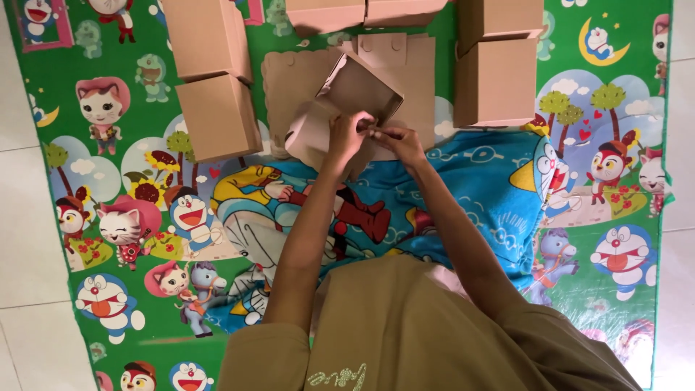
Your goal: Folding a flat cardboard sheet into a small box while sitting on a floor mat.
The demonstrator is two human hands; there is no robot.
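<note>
A half-folded brown cardboard box [355,90] lies tilted in front of me on the mat, its open side facing up and away. My left hand [346,134] grips a flap at the box's near edge. My right hand [400,141] pinches the same edge just to the right, and the fingertips of both hands meet there. Under the box lies a flat, unfolded cardboard sheet [289,80] with a scalloped edge.
Finished closed boxes stand around: two at the left [217,116], two at the right [496,83], more at the top edge [326,11]. All rest on a green cartoon-printed mat [108,217]; white floor tiles [22,275] lie beyond it. A blue cartoon blanket [470,174] covers my lap.
</note>
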